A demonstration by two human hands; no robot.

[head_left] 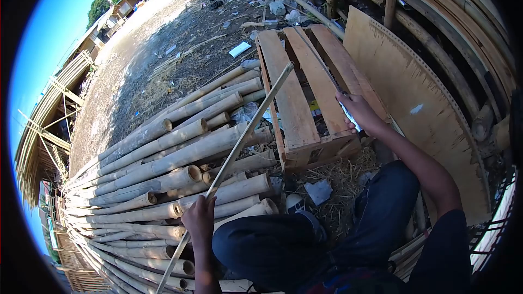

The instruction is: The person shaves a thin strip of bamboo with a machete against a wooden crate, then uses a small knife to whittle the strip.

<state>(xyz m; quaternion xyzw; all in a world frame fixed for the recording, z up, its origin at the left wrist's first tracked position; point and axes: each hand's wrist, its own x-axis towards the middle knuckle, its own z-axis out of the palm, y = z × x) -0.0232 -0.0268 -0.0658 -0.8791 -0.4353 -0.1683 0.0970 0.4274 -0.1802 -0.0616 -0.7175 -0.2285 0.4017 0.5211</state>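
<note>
My left hand (199,219) is closed around a long split bamboo strip (248,130), which slants from the bottom edge up to the front of a slatted wooden crate (291,106). My right hand (357,113) grips the pale handle of a long, thin-bladed knife (322,65). Its narrow dark blade points away from me over the crate's slats. The knife and the strip are apart. Between my hands are my bent knees in dark trousers.
A large stack of bamboo poles (163,163) lies to the left, cut ends facing me. A plywood sheet (403,98) leans at the right beside stacked boards and poles (436,43). Litter (239,49) dots the dirt ground. A bamboo structure (54,109) stands far left.
</note>
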